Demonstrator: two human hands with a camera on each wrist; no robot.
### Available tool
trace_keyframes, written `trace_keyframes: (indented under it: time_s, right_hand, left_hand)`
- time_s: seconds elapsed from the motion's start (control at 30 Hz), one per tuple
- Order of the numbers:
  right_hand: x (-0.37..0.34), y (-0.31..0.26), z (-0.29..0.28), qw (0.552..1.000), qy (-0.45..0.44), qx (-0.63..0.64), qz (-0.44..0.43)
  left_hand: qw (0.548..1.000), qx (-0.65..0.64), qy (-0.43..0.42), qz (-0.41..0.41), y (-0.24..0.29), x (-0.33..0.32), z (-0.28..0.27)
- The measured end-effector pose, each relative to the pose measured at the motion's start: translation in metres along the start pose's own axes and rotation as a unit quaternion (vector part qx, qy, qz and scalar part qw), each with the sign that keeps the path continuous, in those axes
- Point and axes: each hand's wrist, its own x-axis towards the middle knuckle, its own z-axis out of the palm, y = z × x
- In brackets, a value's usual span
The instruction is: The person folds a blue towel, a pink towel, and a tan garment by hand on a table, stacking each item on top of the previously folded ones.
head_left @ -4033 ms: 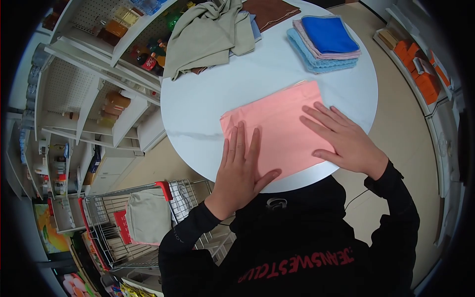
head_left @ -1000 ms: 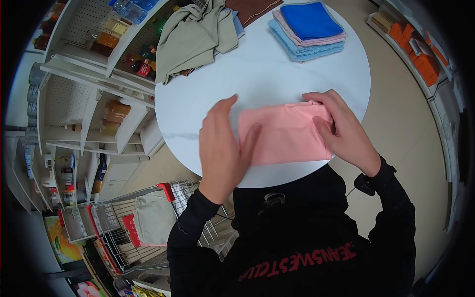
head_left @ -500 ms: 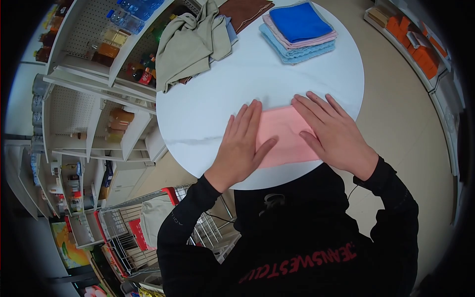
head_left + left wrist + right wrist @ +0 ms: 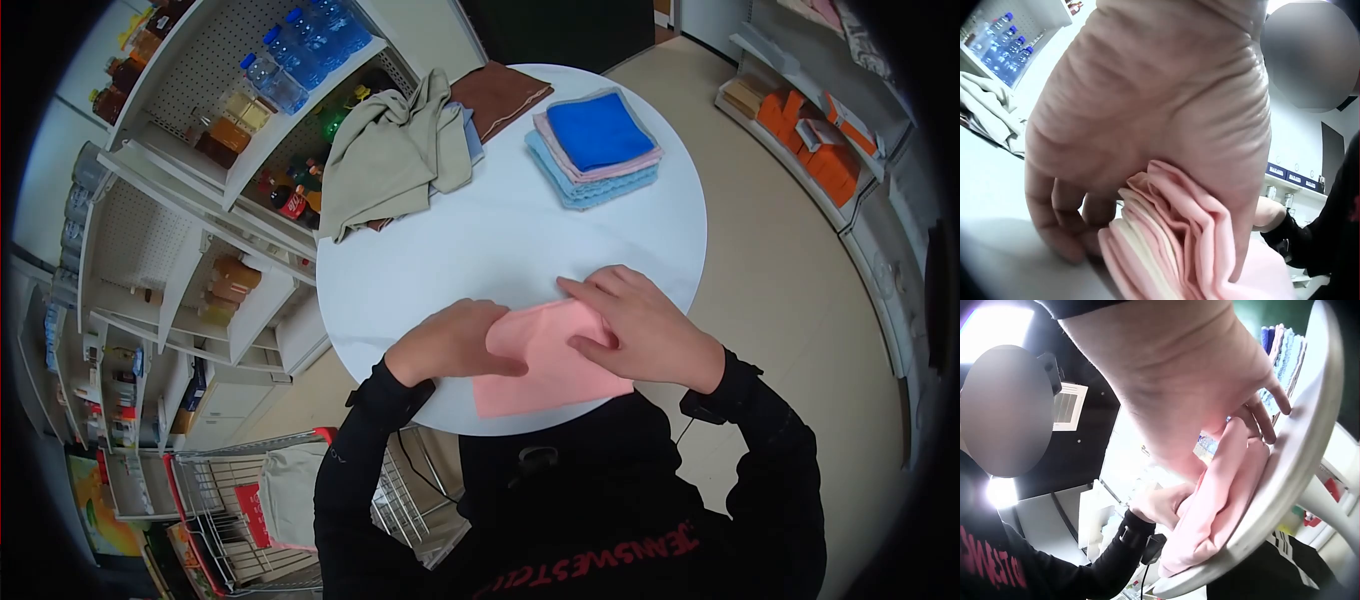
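The folded pink cloth (image 4: pixel 550 365) lies near the front edge of the round white table (image 4: pixel 520 250). At its left end my left hand (image 4: pixel 450 343) grips the layers between thumb and curled fingers; the left wrist view has the stacked folds of the cloth (image 4: pixel 1179 231) against the palm (image 4: pixel 1154 106). My right hand (image 4: pixel 645 335) pinches the right end, thumb on top and fingers at the far side. In the right wrist view the cloth (image 4: pixel 1222 506) is thick and rounded below the right hand (image 4: pixel 1179 381), whose outer fingertips reach the tabletop.
A neat cloth stack, blue on top (image 4: pixel 598 132), stands at the table's back right. A crumpled grey-green cloth (image 4: pixel 395 150) and a brown one (image 4: pixel 500 97) lie at the back left. Shelves with bottles (image 4: pixel 270 85) flank the left; a shopping cart (image 4: pixel 230 500) stands lower left.
Both hands went from lying flat on the pink cloth to gripping its ends. The cloth is folded smaller than at first. The head view has shifted, showing more beyond the table.
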Motion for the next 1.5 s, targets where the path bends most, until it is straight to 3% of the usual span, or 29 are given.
trace_keyframes:
  time_s: [0.07, 0.2, 0.23, 0.3, 0.33, 0.43, 0.47, 0.57, 0.6, 0.67, 0.7, 0.87, 1.0, 1.1, 1.27, 1.37, 1.5]
  right_hand:
    - [0.006, 0.003, 0.000, 1.000, -0.006, -0.005, 0.001]
    - [0.022, 0.009, 0.002, 0.997, 0.055, -0.043, -0.044]
    - [0.028, 0.001, -0.007, 0.996, 0.013, 0.080, 0.034]
    - [0.042, -0.013, -0.020, 0.927, -0.072, 0.314, 0.192]
    - [0.049, -0.011, -0.017, 0.929, -0.080, 0.309, 0.190]
    - [0.068, 0.001, 0.000, 0.941, 0.009, 0.303, 0.148]
    - [0.074, 0.001, 0.003, 0.942, 0.002, 0.302, 0.148]
    - [0.089, 0.003, 0.010, 0.935, 0.068, 0.304, 0.171]
    - [0.091, 0.006, 0.012, 0.935, 0.060, 0.305, 0.173]
    - [0.089, 0.014, 0.015, 0.919, 0.080, 0.344, 0.173]
    - [0.087, 0.016, 0.017, 0.910, 0.094, 0.364, 0.173]
    - [0.068, 0.010, 0.023, 0.870, 0.153, 0.426, 0.197]
    - [0.059, 0.009, 0.023, 0.899, 0.135, 0.380, 0.168]
    - [0.067, 0.023, 0.020, 0.971, 0.185, 0.132, 0.068]
    - [0.052, 0.020, -0.014, 0.954, 0.160, 0.211, 0.140]
    - [0.033, 0.031, -0.027, 0.991, 0.134, -0.001, 0.005]
    - [0.039, 0.043, -0.018, 0.995, 0.081, -0.047, -0.022]
  left_hand:
    - [1.000, 0.000, -0.021, 0.018, -0.004, 0.003, -0.006]
    - [0.990, -0.141, 0.016, 0.019, -0.023, -0.002, -0.021]
    - [0.982, -0.189, 0.019, 0.021, -0.033, -0.001, -0.029]
    - [0.958, -0.284, 0.027, 0.026, -0.052, 0.002, -0.042]
    - [0.956, -0.291, 0.034, 0.024, -0.060, 0.004, -0.045]
    - [0.889, -0.424, 0.173, 0.011, -0.085, 0.015, -0.044]
    - [0.886, -0.429, 0.176, 0.008, -0.093, 0.019, -0.040]
    - [0.883, -0.322, 0.339, 0.048, -0.106, 0.029, -0.025]
    - [0.881, -0.328, 0.339, 0.041, -0.109, 0.027, -0.018]
    - [0.918, -0.165, 0.359, -0.024, -0.105, 0.016, 0.000]
    - [0.927, -0.079, 0.363, -0.053, -0.103, 0.014, 0.002]
    - [0.952, -0.117, 0.248, -0.134, -0.082, 0.016, -0.014]
    - [0.957, -0.221, 0.147, -0.113, -0.080, 0.040, -0.032]
    - [0.930, -0.256, 0.261, -0.032, -0.079, 0.063, -0.036]
    - [0.905, -0.305, 0.296, -0.035, -0.049, 0.055, -0.021]
    - [0.927, -0.288, 0.241, 0.004, -0.031, 0.046, -0.006]
    - [0.930, -0.291, 0.219, -0.043, -0.014, 0.059, -0.006]
